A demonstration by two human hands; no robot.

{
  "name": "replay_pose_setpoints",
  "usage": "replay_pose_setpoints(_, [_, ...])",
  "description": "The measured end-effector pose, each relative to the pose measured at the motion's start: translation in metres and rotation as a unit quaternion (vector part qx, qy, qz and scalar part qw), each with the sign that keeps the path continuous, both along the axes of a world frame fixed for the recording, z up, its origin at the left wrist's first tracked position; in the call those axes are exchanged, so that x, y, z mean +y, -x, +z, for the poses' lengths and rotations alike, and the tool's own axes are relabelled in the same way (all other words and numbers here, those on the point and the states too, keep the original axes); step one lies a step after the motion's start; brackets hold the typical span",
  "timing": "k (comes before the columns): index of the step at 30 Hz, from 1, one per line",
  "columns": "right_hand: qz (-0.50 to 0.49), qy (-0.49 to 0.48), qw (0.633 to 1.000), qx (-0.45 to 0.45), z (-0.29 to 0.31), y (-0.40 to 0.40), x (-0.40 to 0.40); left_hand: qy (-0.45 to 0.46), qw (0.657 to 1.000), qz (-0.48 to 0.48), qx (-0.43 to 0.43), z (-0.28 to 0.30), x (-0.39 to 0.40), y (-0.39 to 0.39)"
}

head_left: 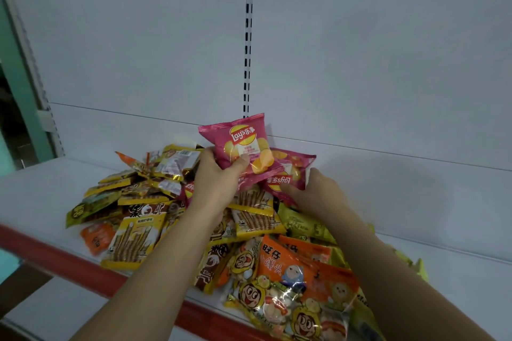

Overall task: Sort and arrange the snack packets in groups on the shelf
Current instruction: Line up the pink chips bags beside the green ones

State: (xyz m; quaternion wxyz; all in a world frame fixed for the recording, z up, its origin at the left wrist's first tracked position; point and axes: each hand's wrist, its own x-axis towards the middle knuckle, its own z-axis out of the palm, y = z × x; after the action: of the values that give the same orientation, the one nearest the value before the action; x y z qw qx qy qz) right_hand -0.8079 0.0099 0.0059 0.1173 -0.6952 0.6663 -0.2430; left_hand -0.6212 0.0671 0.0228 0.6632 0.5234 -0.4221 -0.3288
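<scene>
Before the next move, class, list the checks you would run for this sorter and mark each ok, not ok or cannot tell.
1. Left hand holds the upright pink bag: ok.
2. Right hand has a firm hold on the second pink bag: cannot tell, fingers partly hidden.
3. Both bags are the same kind: ok, same logo and colour.
4. Bare shelf to the right for a group: ok.
5. Pile sorted: not ok, kinds mixed.

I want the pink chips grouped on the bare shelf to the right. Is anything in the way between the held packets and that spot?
Nothing visible. The left hand holds one pink Lay's packet up, the right hand grips a second pink packet, and the white shelf right of the pile shows bare.
</scene>
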Motion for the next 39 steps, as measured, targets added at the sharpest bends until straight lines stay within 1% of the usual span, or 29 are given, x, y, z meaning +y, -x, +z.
replay_pose_setpoints(3, [0.006, 0.022, 0.999, -0.042, -0.003, -0.001, -0.008, -0.009, 1.0, 0.019, 0.005, 0.001, 0.006, -0.011])
replay_pose_setpoints(5, [0.009, 0.073, 0.995, -0.063, 0.002, 0.0, -0.006, -0.009, 0.999, 0.04, -0.008, 0.002, 0.009, -0.019])
replay_pose_setpoints(7, [0.005, 0.147, 0.981, -0.13, 0.014, 0.003, 0.004, -0.003, 0.997, 0.063, -0.043, 0.002, 0.011, -0.024])
replay_pose_setpoints(9, [0.012, 0.188, 0.955, -0.227, 0.027, 0.003, 0.017, 0.003, 0.996, 0.067, -0.063, 0.001, 0.012, -0.029])
replay_pose_setpoints(11, [0.085, 0.17, 0.925, -0.329, 0.037, -0.001, 0.028, 0.0, 0.997, 0.048, -0.065, 0.002, 0.013, -0.031])
replay_pose_setpoints(12, [0.135, 0.141, 0.911, -0.362, 0.039, -0.007, 0.034, 0.0, 0.998, 0.033, -0.062, 0.003, 0.014, -0.032])
replay_pose_setpoints(13, [0.177, 0.117, 0.907, -0.362, 0.04, -0.015, 0.04, -0.001, 0.998, 0.014, -0.054, 0.003, 0.013, -0.034])
replay_pose_setpoints(15, [0.214, 0.112, 0.923, -0.299, 0.04, -0.032, 0.046, -0.003, 0.999, -0.028, -0.017, 0.007, 0.017, -0.036])
replay_pose_setpoints(17, [0.216, 0.127, 0.934, -0.253, 0.043, -0.05, 0.049, -0.02, 0.996, -0.076, 0.045, 0.012, 0.023, -0.045])
replay_pose_setpoints(18, [0.218, 0.128, 0.937, -0.24, 0.045, -0.059, 0.051, -0.03, 0.993, -0.096, 0.055, 0.014, 0.027, -0.053])
replay_pose_setpoints(22, [0.237, 0.109, 0.946, -0.194, 0.047, -0.098, 0.054, -0.068, 0.991, -0.111, 0.022, 0.022, 0.034, -0.094])
replay_pose_setpoints(24, [0.245, 0.103, 0.95, -0.166, 0.046, -0.115, 0.057, -0.069, 0.99, -0.12, 0.019, 0.022, 0.035, -0.115])
replay_pose_setpoints(26, [0.25, 0.083, 0.949, -0.174, 0.045, -0.129, 0.062, -0.061, 0.992, -0.108, 0.015, 0.02, 0.033, -0.136])
replay_pose_setpoints(28, [0.224, 0.08, 0.952, -0.192, 0.044, -0.141, 0.066, -0.052, 0.994, -0.089, 0.03, 0.015, 0.028, -0.158])
replay_pose_setpoints(29, [0.188, 0.095, 0.959, -0.188, 0.042, -0.145, 0.063, -0.048, 0.994, -0.084, 0.044, 0.012, 0.026, -0.169])
replay_pose_setpoints(30, [0.141, 0.112, 0.97, -0.165, 0.039, -0.148, 0.058, -0.044, 0.994, -0.081, 0.058, 0.01, 0.024, -0.178])
replay_pose_setpoints(32, [0.059, 0.113, 0.991, -0.05, 0.032, -0.151, 0.047, -0.039, 0.993, -0.075, 0.078, 0.005, 0.022, -0.193])
replay_pose_setpoints(33, [0.041, 0.085, 0.996, 0.008, 0.027, -0.153, 0.043, -0.038, 0.993, -0.076, 0.085, 0.003, 0.022, -0.198])
replay_pose_setpoints(34, [0.032, 0.045, 0.997, 0.048, 0.022, -0.155, 0.039, -0.037, 0.992, -0.077, 0.092, 0.001, 0.021, -0.203])
replay_pose_setpoints(36, [0.026, -0.016, 0.995, 0.095, 0.013, -0.161, 0.034, -0.032, 0.991, -0.08, 0.1, -0.002, 0.021, -0.21])
replay_pose_setpoints(37, [0.026, -0.024, 0.994, 0.104, 0.011, -0.163, 0.033, -0.03, 0.992, -0.077, 0.095, -0.003, 0.02, -0.212])
replay_pose_setpoints(39, [0.03, -0.007, 0.996, 0.088, 0.009, -0.166, 0.033, -0.023, 0.995, -0.065, 0.075, -0.004, 0.02, -0.214])
